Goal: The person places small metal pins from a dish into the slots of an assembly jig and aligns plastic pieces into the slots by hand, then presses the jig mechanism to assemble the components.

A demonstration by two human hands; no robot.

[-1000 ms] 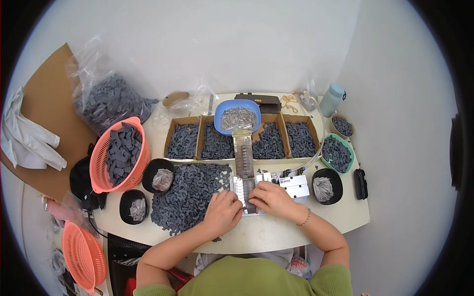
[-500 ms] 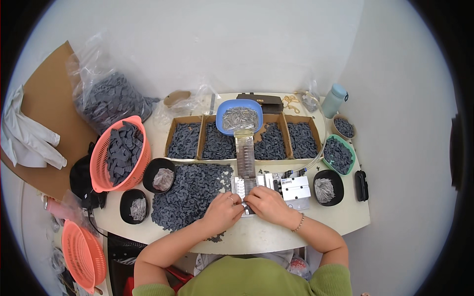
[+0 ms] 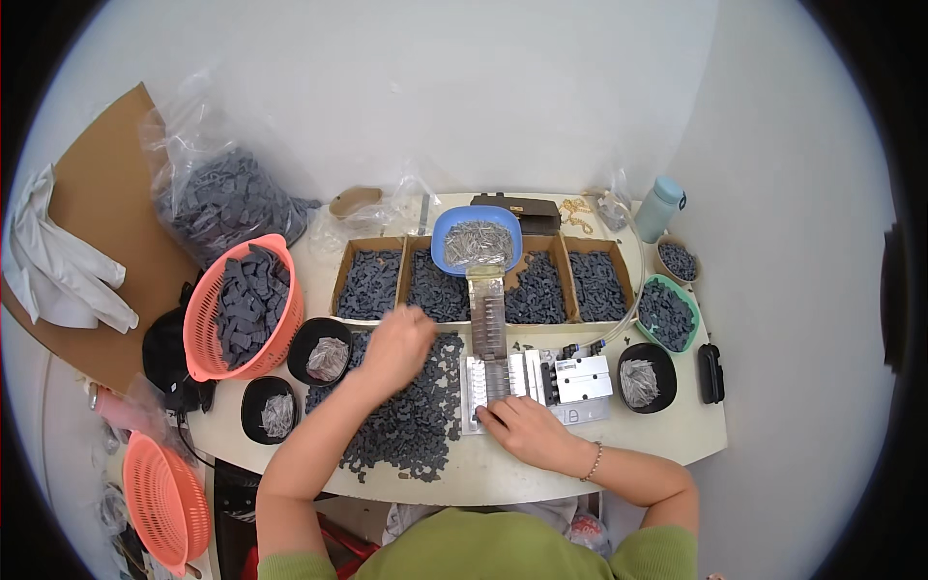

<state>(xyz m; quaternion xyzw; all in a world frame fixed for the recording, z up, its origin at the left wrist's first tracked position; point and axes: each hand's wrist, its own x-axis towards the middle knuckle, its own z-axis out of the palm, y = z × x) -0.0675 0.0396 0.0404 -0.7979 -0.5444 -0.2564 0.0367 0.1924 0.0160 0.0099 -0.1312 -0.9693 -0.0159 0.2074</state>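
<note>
My left hand [image 3: 404,338] is raised above the far edge of a loose pile of small dark grey pieces [image 3: 411,435], just in front of the compartment box; its fingers are smeared by motion. My right hand [image 3: 527,428] rests at the near left part of a metal fixture [image 3: 522,372], fingers bent and together on its front edge. A small dark bit shows by those fingertips, but what they grip is hidden. A clear ribbed chute [image 3: 488,324] slopes down to the fixture from a blue bowl [image 3: 438,246] of thin metal pins [image 3: 478,242].
Cardboard compartments [image 3: 404,280] of grey pieces line the back. Coral baskets [image 3: 290,324] stand left, black bowls [image 3: 253,425] of pins on both sides. A green tray [image 3: 694,314], a blue bottle [image 3: 659,208] and a black case [image 3: 710,374] sit right. An air tube [image 3: 638,280] curves to the fixture.
My left hand has left the fixture and moved up and left over the pile. My right hand has stayed at the fixture, shifting slightly. The view has tilted a little.
</note>
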